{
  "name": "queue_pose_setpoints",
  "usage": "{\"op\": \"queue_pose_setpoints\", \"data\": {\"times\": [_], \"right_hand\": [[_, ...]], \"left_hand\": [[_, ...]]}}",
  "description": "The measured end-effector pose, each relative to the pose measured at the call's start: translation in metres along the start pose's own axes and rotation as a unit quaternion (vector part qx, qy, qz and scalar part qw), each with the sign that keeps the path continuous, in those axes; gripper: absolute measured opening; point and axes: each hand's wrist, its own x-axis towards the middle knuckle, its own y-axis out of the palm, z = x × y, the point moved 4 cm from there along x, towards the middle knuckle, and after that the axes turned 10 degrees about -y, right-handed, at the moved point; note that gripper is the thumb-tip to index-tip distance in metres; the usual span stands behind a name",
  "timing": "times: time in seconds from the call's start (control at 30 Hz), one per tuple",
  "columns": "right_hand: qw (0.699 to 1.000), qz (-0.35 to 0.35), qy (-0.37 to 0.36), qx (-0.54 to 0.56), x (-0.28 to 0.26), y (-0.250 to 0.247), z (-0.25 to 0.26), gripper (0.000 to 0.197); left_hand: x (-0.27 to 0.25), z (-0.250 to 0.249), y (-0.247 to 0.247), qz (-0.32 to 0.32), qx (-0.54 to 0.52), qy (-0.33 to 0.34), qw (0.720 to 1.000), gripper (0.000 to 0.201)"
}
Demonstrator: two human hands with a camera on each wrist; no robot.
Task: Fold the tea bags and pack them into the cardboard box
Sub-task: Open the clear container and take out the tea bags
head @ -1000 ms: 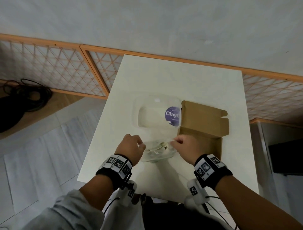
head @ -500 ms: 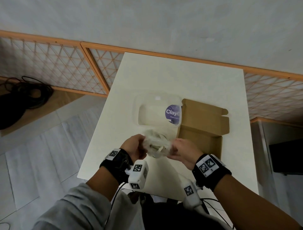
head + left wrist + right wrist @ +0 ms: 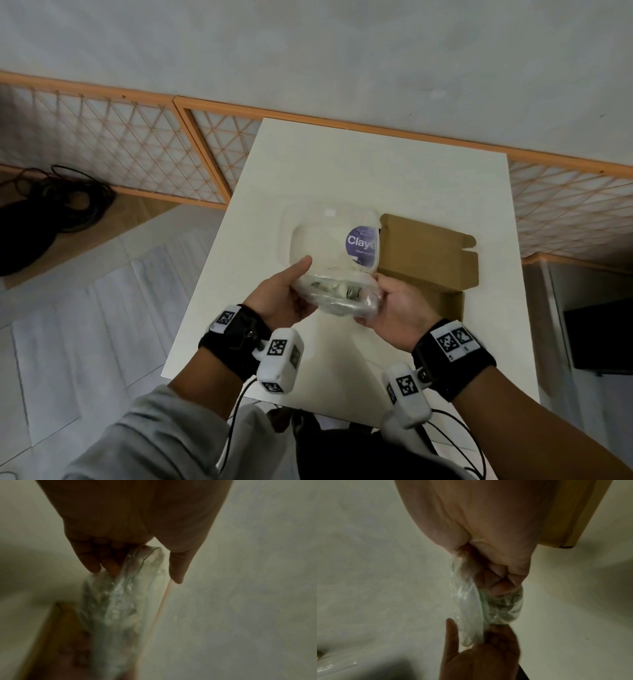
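Table (image 3: 394, 164) is shared by an open cardboard box (image 3: 428, 253) at right and a clear plastic container (image 3: 325, 236) with a purple label just beside it at left. Box interior is mostly hidden behind the right hand; nothing is seen packed. Clear plastic bag (image 3: 339, 294) of tea bags is held above the near table edge, between both hands. Left hand (image 3: 277, 298) grips one end: fingers are curled under, thumb is laid along the top. Right hand (image 3: 394, 308) pinches the other end, fingers bunched on the plastic. Progress is judged early: tea bags are not yet taken out, no fold is seen. Left to do: opening, folding, packing. Container sits close to the box's left edge; path into the box from above looks unobstructed. Cable coil (image 3: 41, 212) lies on the floor, well apart.
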Motion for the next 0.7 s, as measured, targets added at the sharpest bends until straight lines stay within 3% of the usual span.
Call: {"op": "queue_pose_setpoints", "data": {"times": [0.1, 0.17, 0.23, 0.3, 0.4, 0.47, 0.53, 0.63, 0.7], "right_hand": [[0.998, 0.053, 0.002, -0.027, -0.008, 0.006, 0.003, 0.041], [0.998, 0.063, 0.001, -0.031, -0.009, 0.007, 0.004, 0.035], [0.998, 0.031, -0.018, -0.058, -0.005, 0.001, 0.003, 0.054], [0.987, 0.002, -0.052, -0.149, -0.001, -0.002, 0.005, 0.056], [0.926, -0.067, -0.133, -0.348, 0.004, -0.012, 0.011, 0.026], [0.889, -0.079, -0.164, -0.42, 0.003, -0.015, 0.016, 0.008], [0.88, -0.074, -0.176, -0.434, 0.0, -0.013, 0.021, 0.013], [0.901, -0.074, -0.176, -0.389, -0.004, -0.008, 0.022, 0.025], [0.921, -0.098, -0.148, -0.347, -0.004, -0.008, 0.019, 0.023]], "left_hand": [[-0.007, -0.002, 0.009, 0.022, -0.048, -0.007, 0.999, 0.029], [-0.007, -0.001, 0.01, 0.007, -0.046, -0.005, 0.999, 0.029], [-0.005, 0.001, 0.011, -0.014, -0.028, -0.003, 0.999, 0.033], [-0.003, 0.003, 0.01, -0.031, -0.011, -0.004, 0.999, 0.037], [-0.003, 0.004, 0.007, -0.041, 0.014, -0.012, 0.999, 0.044], [-0.004, 0.004, 0.007, -0.048, 0.06, -0.005, 0.997, 0.046], [-0.006, 0.004, 0.009, -0.053, 0.118, 0.034, 0.991, 0.052], [-0.01, 0.002, 0.009, -0.131, 0.256, 0.134, 0.948, 0.084], [-0.016, 0.003, 0.009, -0.181, 0.38, 0.206, 0.883, 0.071]]}}
